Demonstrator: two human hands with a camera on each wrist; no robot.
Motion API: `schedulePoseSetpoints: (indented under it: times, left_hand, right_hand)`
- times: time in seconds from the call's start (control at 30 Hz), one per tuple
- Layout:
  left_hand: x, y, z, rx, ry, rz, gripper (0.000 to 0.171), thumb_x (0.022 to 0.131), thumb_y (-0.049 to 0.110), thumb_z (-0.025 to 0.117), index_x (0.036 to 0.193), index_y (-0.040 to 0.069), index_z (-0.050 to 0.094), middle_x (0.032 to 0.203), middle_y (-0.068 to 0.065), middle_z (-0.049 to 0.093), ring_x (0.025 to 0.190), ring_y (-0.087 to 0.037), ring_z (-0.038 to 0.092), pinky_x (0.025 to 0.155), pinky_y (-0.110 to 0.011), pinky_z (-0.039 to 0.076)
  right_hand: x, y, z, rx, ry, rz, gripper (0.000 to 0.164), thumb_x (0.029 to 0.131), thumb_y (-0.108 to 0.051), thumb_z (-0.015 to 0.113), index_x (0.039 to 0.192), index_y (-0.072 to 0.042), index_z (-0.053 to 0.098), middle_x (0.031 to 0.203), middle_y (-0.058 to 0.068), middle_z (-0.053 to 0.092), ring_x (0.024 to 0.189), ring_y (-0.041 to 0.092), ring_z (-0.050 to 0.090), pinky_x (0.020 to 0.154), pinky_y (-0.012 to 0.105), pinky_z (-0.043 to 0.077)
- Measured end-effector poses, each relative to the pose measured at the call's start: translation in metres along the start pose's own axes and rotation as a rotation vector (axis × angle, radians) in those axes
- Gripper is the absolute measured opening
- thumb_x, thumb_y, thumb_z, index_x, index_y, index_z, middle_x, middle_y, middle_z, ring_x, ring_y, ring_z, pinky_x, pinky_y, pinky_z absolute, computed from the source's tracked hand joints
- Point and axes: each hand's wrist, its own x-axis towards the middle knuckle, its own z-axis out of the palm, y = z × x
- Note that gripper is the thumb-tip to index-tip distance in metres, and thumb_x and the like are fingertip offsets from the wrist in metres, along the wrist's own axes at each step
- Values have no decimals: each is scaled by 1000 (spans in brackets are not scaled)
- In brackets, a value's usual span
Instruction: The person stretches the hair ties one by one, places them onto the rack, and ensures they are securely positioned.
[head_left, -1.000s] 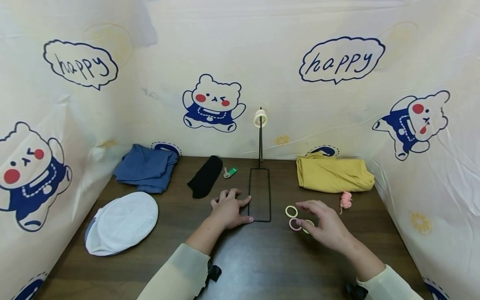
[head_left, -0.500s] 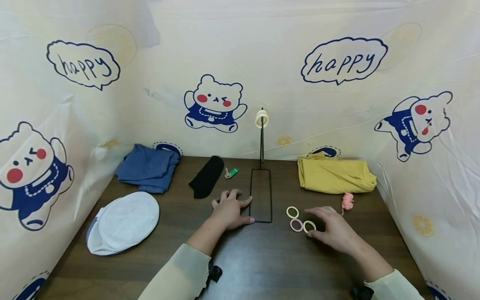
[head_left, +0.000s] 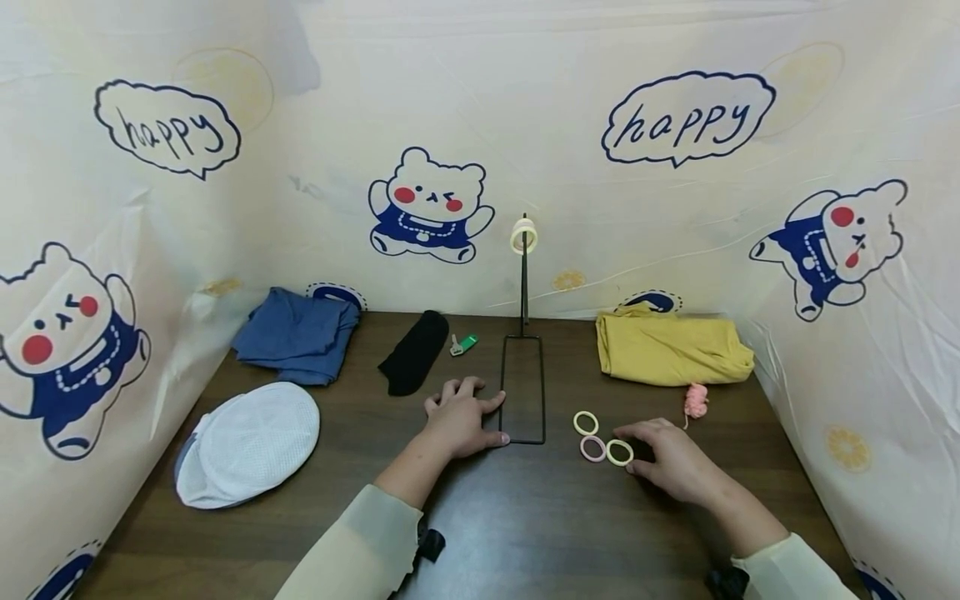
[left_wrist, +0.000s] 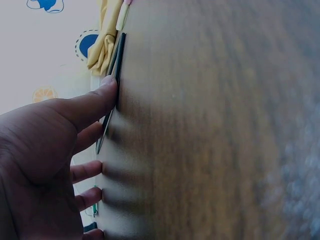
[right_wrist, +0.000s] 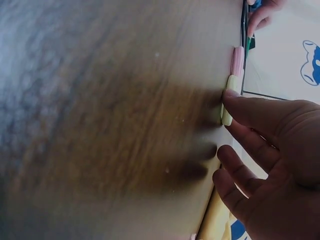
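A black wire stand (head_left: 543,392) has a flat rectangular base on the table and an upright post at its back. My left hand (head_left: 459,421) is spread on the table, with thumb and index fingertips pressing the left bar of that base. Two pale yellow rings (head_left: 586,423) and a pink ring (head_left: 592,449) lie close together to the right of the stand. My right hand (head_left: 672,458) is beside the nearer yellow ring (right_wrist: 227,100), its thumb tip at that ring's edge and its fingers loosely bent. Pale rings (head_left: 523,237) hang at the top of the post.
At the back left lie folded blue cloth (head_left: 296,333), a black sock (head_left: 414,354) and a key with a green tag (head_left: 463,345). A white cap (head_left: 251,446) sits at the left. Folded yellow cloth (head_left: 675,348) and a small pink yarn bundle (head_left: 696,401) are at the right.
My right hand has moved to the right from over the rings, so the nearer yellow ring now shows whole. My left hand stays on the stand's base.
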Motion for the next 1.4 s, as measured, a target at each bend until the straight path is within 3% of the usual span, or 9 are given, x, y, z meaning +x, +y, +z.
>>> schedulePoseSetpoints:
  times: [0.4,0.63,0.87,1.07,1.4]
  left_hand:
    - [0,0,0,2,1,1,77,88,65,73,156,43,44,165,-4,29,149,-42,22,108,-71,21]
    - [0,1,-1,5,2,-5,78,87,66,73,156,44,44,165,-4,29,148,-42,22,108,-71,22]
    - [-1,1,0,3,-4,-5,78,87,66,73,156,44,44,165,-4,29,148,-43,23,107,-70,22]
    - [0,1,-1,10,0,-4,78,87,67,72,156,44,43,165,-3,29,148,-42,22,107,-70,23]
    - [-1,2,-2,5,-2,-6,78,87,66,73,156,44,43,165,-3,29,148,-42,22,107,-70,22]
  right_hand:
    - [2,-2,-3,-21,50,-5,22,86,-6,83,106,-14,77,102,-8,73,103,20,66,90,48,53]
    - [5,-13,-6,49,117,-30,23,87,-4,83,105,-16,77,103,-8,73,99,13,69,86,43,56]
    - [8,-25,-10,84,185,-107,25,87,-1,83,107,-14,77,104,-9,72,91,6,66,79,34,57]
    - [14,-36,-17,93,249,-196,28,85,3,82,107,-14,77,103,-8,73,87,4,66,76,33,58]
    - [23,-57,-30,125,299,-267,27,87,1,81,109,-14,76,105,-5,74,93,8,68,77,35,59]
